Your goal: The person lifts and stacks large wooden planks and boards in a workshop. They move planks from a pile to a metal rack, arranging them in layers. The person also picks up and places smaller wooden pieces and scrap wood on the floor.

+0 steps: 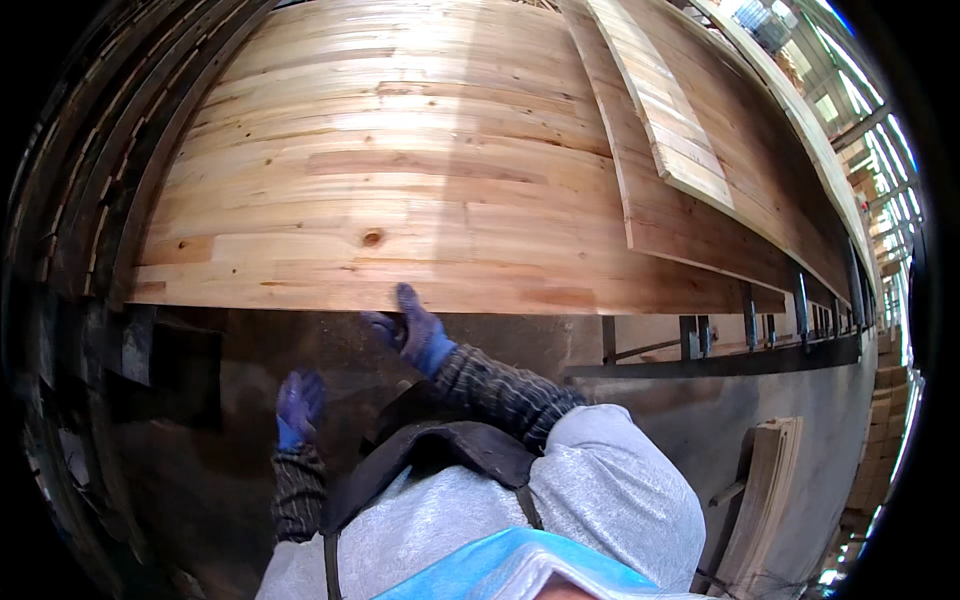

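A wide wooden panel [400, 200], glued up from many narrow strips with dark knots, lies flat before me. My right hand [424, 335], in a purple-blue glove, is at the panel's near edge. Its thumb and fingers are spread apart, one tip overlapping the edge in view; whether it touches the wood I cannot tell. My left hand [299, 408], gloved the same way, hangs lower and to the left, away from the panel. Its fingers point forward, slightly blurred, with nothing seen in them.
Dark metal rails [150, 150] run along the left side. On the right, more panels [655, 215] lean over a metal rack [720, 365], with a narrow pale board [665, 110] on them. A stack of boards [765, 500] stands at the lower right on the grey floor [640, 440].
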Motion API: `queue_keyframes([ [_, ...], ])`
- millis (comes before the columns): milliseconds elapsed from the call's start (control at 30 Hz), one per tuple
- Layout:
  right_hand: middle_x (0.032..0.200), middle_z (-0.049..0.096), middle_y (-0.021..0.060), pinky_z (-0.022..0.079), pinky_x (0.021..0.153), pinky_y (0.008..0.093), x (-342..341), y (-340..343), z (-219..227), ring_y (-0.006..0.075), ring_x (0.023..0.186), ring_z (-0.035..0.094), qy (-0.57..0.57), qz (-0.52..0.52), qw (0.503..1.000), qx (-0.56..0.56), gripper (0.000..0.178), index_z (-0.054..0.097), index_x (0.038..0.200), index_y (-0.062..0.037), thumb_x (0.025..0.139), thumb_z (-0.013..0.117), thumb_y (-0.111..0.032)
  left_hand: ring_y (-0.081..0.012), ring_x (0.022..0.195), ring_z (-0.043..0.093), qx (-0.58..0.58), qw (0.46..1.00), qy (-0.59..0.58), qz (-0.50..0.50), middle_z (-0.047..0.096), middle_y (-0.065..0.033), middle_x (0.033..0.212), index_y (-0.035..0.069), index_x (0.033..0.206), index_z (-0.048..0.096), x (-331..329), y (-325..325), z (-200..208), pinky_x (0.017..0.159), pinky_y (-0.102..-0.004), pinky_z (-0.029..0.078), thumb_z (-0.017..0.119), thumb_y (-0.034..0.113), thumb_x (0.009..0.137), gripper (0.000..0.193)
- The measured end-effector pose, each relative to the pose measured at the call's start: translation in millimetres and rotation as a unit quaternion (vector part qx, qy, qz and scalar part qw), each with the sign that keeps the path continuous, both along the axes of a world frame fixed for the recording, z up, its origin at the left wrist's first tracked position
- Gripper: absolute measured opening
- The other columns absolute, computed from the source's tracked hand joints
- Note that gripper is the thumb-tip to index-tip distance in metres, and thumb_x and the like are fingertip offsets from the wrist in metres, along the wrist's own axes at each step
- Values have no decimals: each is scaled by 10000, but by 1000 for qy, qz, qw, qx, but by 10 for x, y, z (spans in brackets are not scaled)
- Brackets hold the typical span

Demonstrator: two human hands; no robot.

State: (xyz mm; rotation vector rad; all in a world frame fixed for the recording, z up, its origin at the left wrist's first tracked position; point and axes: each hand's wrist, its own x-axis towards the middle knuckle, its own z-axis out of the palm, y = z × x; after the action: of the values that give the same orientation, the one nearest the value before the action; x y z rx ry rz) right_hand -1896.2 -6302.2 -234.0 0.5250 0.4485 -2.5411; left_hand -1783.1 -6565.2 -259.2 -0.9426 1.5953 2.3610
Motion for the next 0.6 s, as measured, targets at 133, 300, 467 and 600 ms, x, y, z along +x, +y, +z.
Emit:
queue_keyframes([
  [133,1062,615,167,569,697,302,161,543,288,249,874,655,-25,-41,997,57,483,450,1219,-50,894,586,-380,-312,1332,295,71,991,91,61,313,-176,1436,87,1422,258,-557,-151,280,1082,-432,248,479,569,880,758],
  [300,1117,586,173,548,759,320,365,1262,126,249,916,630,22,-72,986,148,488,441,1233,-24,915,552,-377,-277,1305,328,150,948,184,213,354,-117,1417,108,1405,315,-1203,-575,534,1082,-399,257,512,596,844,769],
  [467,1032,607,74,504,698,309,519,2088,-126,220,841,592,1,-119,969,218,438,520,1161,-156,865,588,-472,-292,1240,410,190,917,201,289,407,-114,1373,100,1387,338,-1638,-536,740,1026,-423,353,549,571,827,762],
  [600,1026,616,53,499,620,299,662,2771,-236,203,806,582,30,-114,974,192,463,543,1138,-121,845,614,-473,-327,1261,383,161,904,280,279,376,-142,1404,81,1390,341,-1822,-771,422,1041,-465,330,503,574,849,750],
])
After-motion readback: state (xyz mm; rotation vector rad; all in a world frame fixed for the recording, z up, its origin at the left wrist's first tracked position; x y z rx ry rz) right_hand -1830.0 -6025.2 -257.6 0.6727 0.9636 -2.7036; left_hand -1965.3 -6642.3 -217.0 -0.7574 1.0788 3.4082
